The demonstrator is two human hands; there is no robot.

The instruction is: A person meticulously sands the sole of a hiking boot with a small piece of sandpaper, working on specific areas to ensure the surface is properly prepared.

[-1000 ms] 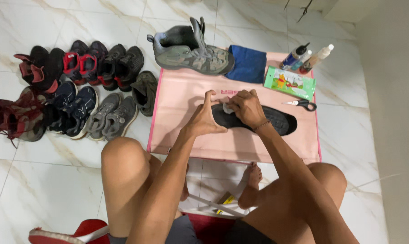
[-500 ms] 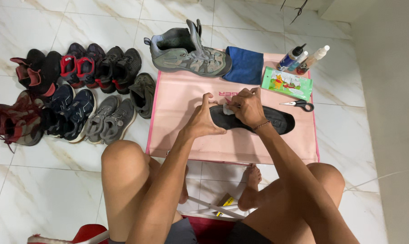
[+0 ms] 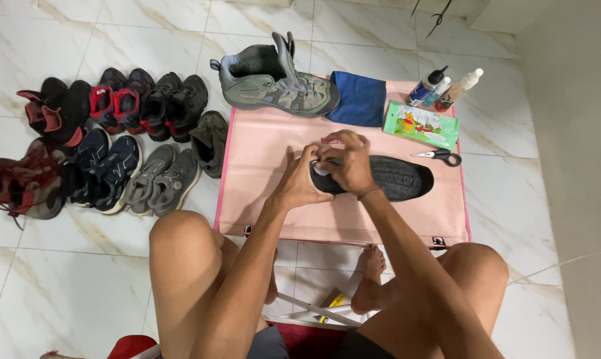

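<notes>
Grey boot (image 3: 277,83), blue cloth (image 3: 359,98), scissors (image 3: 440,156), wipes pack (image 3: 421,124).

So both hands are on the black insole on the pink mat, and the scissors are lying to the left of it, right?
Not quite. In the head view both hands are on the black insole on the pink mat, but the scissors lie to the right of it, near the mat's right edge below the green wipes pack.

Left hand (image 3: 299,181) and right hand (image 3: 349,163) meet — fingertips apparently pinching.
</notes>
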